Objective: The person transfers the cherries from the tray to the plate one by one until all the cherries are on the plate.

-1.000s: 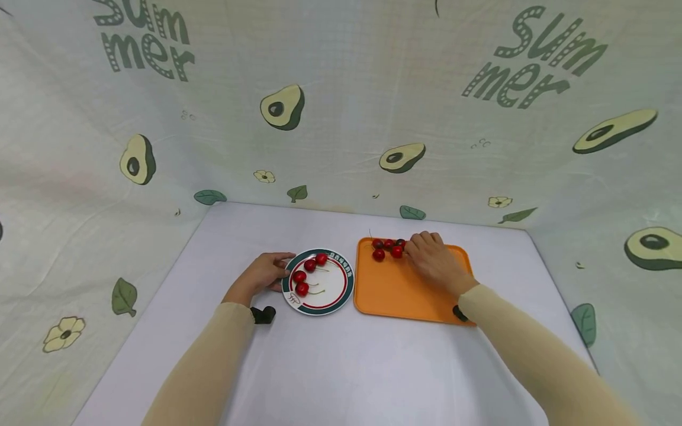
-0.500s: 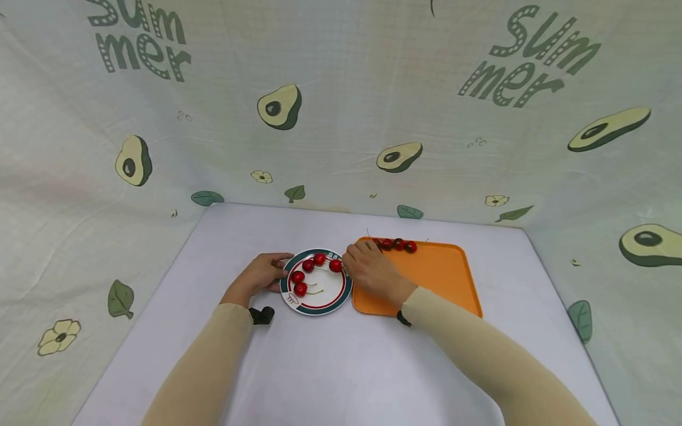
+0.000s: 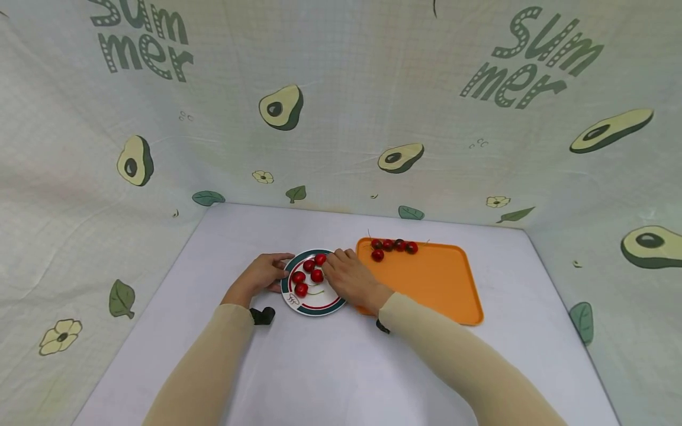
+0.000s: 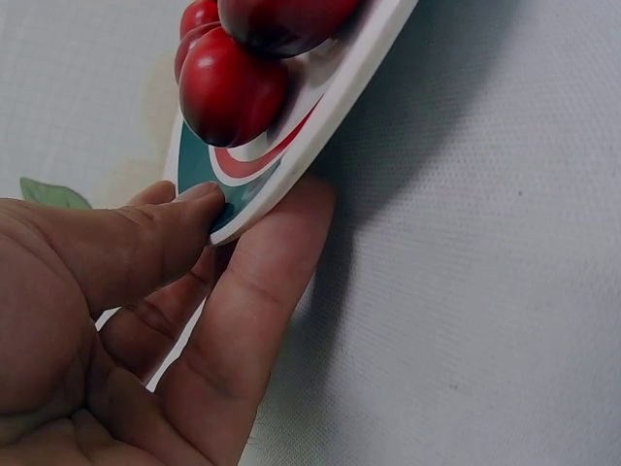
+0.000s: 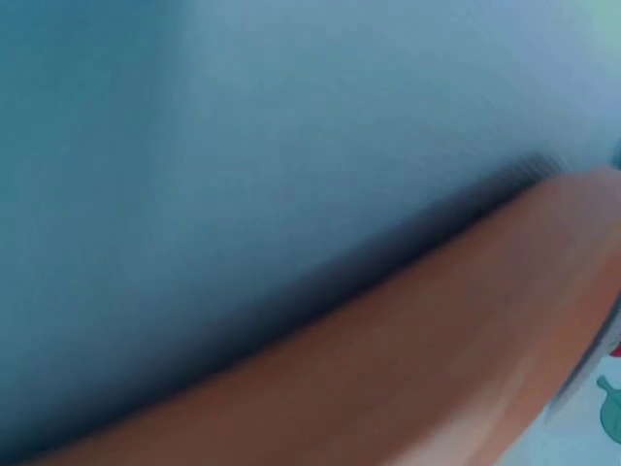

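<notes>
My left hand (image 3: 261,273) grips the near-left rim of a white plate (image 3: 330,296) with a green band and a red ring. In the left wrist view the thumb lies on top of the plate's rim (image 4: 291,165) and a finger beneath it. Several red cherries with stems sit on the plate. My right hand (image 3: 348,276) is over the plate's right side, fingers curled, fingertips right beside the rightmost cherry (image 3: 317,276); they pinch at its stem side, mostly hidden by the hand. The right wrist view is blurred and shows mainly the hand (image 5: 466,340).
An orange tray (image 3: 426,284) lies right of the plate, partly under the right forearm. Several cherries (image 3: 399,244) line its far-left edge, one (image 3: 378,255) slightly nearer. The white table (image 3: 319,367) ends at a printed cloth backdrop (image 3: 341,118).
My right hand has moved left from the tray to the plate, bringing a cherry, which now sits among the others there. The left hand keeps its hold on the rim.
</notes>
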{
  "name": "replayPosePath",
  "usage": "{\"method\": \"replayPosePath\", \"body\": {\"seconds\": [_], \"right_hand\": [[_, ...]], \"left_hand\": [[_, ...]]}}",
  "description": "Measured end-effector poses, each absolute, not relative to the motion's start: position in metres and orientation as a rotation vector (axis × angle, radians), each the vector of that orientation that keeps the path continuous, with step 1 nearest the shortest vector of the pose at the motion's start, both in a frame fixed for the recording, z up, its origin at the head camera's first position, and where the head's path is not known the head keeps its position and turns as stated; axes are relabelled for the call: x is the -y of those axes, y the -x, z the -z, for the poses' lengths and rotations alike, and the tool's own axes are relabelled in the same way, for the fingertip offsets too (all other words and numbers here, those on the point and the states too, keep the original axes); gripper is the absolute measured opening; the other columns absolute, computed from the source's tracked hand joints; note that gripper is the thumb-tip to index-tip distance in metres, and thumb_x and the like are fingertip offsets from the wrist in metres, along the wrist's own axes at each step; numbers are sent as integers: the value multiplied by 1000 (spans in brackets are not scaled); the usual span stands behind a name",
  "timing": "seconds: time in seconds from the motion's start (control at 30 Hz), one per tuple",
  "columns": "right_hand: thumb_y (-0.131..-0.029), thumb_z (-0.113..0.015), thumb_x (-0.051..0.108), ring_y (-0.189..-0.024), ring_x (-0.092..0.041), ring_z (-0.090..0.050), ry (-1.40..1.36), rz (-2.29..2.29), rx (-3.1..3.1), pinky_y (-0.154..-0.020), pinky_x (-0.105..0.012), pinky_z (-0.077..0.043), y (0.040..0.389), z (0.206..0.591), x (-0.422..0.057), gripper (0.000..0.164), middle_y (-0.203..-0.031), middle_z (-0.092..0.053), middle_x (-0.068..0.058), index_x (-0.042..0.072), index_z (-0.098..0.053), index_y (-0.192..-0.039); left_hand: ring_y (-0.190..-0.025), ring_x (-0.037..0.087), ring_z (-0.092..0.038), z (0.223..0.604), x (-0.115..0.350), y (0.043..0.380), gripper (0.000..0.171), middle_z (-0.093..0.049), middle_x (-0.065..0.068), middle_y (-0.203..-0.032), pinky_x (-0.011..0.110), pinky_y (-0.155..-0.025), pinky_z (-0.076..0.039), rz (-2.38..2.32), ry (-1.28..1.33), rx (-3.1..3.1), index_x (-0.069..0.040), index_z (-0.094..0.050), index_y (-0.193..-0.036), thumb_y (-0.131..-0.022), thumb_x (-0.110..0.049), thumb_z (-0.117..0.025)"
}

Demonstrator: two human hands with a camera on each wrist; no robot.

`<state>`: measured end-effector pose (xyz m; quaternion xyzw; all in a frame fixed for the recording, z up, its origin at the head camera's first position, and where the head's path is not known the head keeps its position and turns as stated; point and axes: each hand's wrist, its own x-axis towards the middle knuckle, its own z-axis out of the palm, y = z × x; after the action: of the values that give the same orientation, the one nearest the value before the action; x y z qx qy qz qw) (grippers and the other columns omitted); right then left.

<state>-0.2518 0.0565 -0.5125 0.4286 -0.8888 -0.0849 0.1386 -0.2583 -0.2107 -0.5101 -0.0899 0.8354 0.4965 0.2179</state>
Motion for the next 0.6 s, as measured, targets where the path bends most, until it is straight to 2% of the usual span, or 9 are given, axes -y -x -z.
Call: {"method": "replayPosePath", "body": {"seconds": [0.3, 0.6], "right_hand": [[-105, -66, 31, -107, -23, -52, -1243, 256, 2616, -89, -33, -44, 251, 519, -51, 24, -113, -61, -4, 12, -64, -120], [-105, -64, 39, -113, -24, -52, -1264, 166, 2644, -95, -35, -45, 249, 513, -57, 34, -122, -63, -4, 13, -66, -127]], "left_hand": [[-93, 23, -64, 508, 211, 258, 54, -58, 18, -132, 27, -69, -63, -1376, 256, -2308, -18, -57, -153, -102, -3, -64], [-93, 23, -64, 508, 210, 257, 54, -57, 18, -131, 27, -70, -63, -1379, 260, -2302, -18, -57, -153, -102, -3, -65]]}}
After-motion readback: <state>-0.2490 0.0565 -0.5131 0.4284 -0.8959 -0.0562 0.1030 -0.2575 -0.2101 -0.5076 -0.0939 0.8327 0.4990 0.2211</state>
